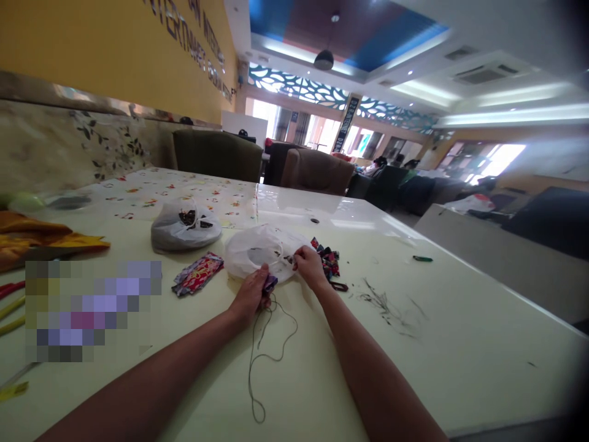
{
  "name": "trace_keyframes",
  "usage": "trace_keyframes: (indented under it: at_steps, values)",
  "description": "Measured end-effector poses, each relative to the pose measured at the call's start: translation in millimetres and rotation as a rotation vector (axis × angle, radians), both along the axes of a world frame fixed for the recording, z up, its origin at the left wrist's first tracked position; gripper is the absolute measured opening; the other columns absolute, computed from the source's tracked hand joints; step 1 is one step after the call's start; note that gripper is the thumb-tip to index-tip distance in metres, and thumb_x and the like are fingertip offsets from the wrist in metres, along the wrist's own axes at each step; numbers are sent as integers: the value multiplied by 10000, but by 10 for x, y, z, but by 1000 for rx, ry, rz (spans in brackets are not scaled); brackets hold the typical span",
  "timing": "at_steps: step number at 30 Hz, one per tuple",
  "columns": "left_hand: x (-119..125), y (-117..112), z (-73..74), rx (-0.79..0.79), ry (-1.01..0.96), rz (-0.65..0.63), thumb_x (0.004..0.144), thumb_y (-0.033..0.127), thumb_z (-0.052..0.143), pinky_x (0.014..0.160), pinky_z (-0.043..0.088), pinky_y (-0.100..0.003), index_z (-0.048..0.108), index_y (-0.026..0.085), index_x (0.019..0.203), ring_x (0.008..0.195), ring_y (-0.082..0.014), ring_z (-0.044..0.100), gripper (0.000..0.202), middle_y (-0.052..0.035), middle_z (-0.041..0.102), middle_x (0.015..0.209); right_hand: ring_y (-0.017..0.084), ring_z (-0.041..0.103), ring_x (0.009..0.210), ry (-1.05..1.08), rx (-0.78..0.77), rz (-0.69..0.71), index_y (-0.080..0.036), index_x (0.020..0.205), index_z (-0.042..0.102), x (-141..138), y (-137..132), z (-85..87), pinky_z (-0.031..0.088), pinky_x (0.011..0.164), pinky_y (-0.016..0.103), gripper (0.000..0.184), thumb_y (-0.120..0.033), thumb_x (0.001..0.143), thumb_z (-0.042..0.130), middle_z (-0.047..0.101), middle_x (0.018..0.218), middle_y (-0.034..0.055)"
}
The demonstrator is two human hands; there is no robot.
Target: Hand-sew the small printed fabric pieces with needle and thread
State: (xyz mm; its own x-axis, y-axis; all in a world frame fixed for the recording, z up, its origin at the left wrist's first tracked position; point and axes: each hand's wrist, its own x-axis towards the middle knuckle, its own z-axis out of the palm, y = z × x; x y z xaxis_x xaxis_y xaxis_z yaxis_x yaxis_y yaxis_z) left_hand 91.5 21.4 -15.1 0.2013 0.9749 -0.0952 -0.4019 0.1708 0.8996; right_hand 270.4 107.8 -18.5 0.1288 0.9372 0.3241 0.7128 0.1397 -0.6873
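My left hand (pixel 252 290) is closed around a small piece of dark purple cloth (pixel 270 283). From it a long dark cord (pixel 251 368) trails in loops over the table towards me. Just beyond, my right hand (pixel 307 263) has its fingers pinched together at the right side of a white plastic bag (pixel 248 248); what they pinch is too small to make out. Dark bits show at the bag's opening. Patterned cloth pieces (pixel 330 261) lie bunched to the right of my right hand, and a folded red and grey patterned cloth (pixel 200 274) lies left of the bag.
A second plastic bag (pixel 186 233) with dark contents stands at the back left. Orange cloth (pixel 41 239) lies at the far left. Loose thread scraps (pixel 381 302), a dark red loop-shaped item (pixel 339 286) and a green item (pixel 422 258) lie on the right. Chairs (pixel 317 172) stand beyond the table.
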Motion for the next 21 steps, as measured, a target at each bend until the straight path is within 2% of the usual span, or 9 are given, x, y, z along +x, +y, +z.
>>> trace_keyframes:
  at_steps: [5, 9, 12, 15, 17, 21]
  values:
    - [42, 8, 24, 78, 141, 41, 791, 653, 586, 358, 349, -192, 504, 197, 726, 357, -58, 354, 468, 69, 445, 531, 141, 554, 439, 123, -4, 10, -208, 736, 509, 12, 34, -98, 428, 554, 234, 95, -155, 779, 443, 546, 447, -49]
    - [122, 121, 74, 104, 241, 133, 835, 491, 594, 353, 335, -194, 579, 190, 793, 368, -74, 396, 304, 59, 481, 554, 138, 575, 474, 162, 44, 80, -209, 713, 506, 17, -7, -7, 431, 583, 235, 84, -154, 763, 469, 544, 468, -56]
    - [211, 257, 112, 114, 270, 176, 837, 374, 618, 349, 288, -182, 622, 200, 922, 364, -73, 385, 194, 69, 488, 539, 135, 570, 487, 182, 86, 148, -207, 716, 524, 27, -51, 87, 427, 602, 242, 68, -171, 763, 489, 537, 481, -60]
    - [313, 400, 130, 111, 279, 189, 830, 289, 623, 350, 263, -177, 613, 223, 1046, 366, -79, 390, 227, 75, 507, 545, 130, 552, 498, 224, 112, 202, -203, 717, 534, 45, -75, 135, 418, 591, 241, 53, -199, 761, 505, 536, 504, -58]
    - [381, 485, 133, 107, 275, 170, 797, 258, 655, 356, 254, -174, 615, 224, 1022, 376, -82, 408, 230, 71, 516, 548, 123, 543, 504, 269, 111, 235, -200, 721, 540, 58, -74, 141, 417, 572, 235, 50, -221, 756, 513, 540, 526, -54]
    - [487, 618, 130, 102, 263, 132, 733, 189, 697, 378, 249, -158, 587, 199, 837, 409, -75, 418, 151, 66, 502, 552, 104, 507, 472, 384, 73, 287, -192, 732, 547, 60, -50, 114, 404, 499, 216, 80, -272, 732, 536, 533, 541, -57]
